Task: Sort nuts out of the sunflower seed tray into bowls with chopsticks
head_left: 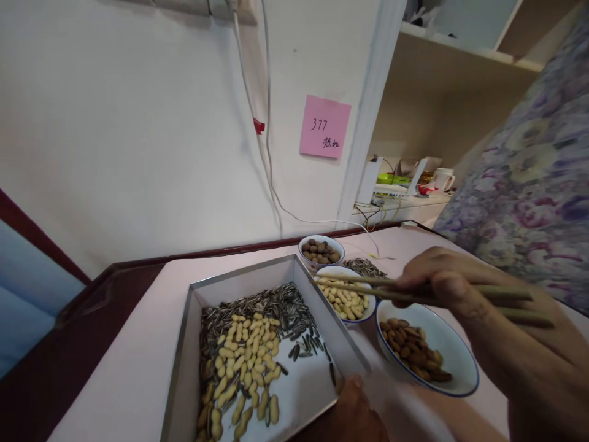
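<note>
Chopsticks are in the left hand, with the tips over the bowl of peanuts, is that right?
Not quite. The head view shows the chopsticks in the right hand, not the left; the left hand is by the tray. The tips are over the bowl of peanuts, as you said.

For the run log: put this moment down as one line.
right hand: holds chopsticks, tips at peanut bowl | left hand: at tray near corner | tray: seeds, peanuts
</note>
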`<state>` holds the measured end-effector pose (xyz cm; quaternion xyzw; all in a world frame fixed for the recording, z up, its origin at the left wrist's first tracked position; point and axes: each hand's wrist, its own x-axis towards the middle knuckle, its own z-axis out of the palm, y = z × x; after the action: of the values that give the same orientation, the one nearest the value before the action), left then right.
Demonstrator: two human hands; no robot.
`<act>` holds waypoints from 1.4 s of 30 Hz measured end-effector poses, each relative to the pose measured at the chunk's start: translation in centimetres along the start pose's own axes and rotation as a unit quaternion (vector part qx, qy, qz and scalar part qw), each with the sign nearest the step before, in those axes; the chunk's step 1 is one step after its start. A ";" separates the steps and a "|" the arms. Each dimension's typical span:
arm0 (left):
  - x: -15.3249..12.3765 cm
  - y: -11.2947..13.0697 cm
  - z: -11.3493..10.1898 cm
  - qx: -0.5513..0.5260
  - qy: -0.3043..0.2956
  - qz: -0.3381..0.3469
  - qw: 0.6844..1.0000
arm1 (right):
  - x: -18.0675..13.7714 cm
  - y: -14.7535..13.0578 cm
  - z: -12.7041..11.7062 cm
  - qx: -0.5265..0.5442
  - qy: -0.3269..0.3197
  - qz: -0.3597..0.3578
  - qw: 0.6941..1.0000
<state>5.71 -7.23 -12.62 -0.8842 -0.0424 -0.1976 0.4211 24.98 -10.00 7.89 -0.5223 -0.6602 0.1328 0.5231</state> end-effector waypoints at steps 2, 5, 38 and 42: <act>0.0 0.3 -0.4 -0.017 -0.010 -0.020 1.000 | -0.2 -0.3 0.2 0.015 -0.094 0.024 0.995; 0.0 0.8 -0.5 -0.028 -0.006 -0.039 0.999 | -0.1 -0.3 0.7 0.034 -0.215 0.049 0.975; -1.4 4.7 4.3 -0.034 0.083 -0.079 0.993 | 0.8 0.9 4.2 0.013 -0.241 0.073 0.968; -1.7 5.2 4.5 -0.039 0.076 -0.079 0.993 | 0.9 1.2 4.5 0.010 -0.239 0.078 0.968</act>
<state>6.85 -6.96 -19.60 -0.8763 -0.0726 -0.2981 0.3716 22.01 -7.07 5.68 -0.5199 -0.7222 0.3002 0.3434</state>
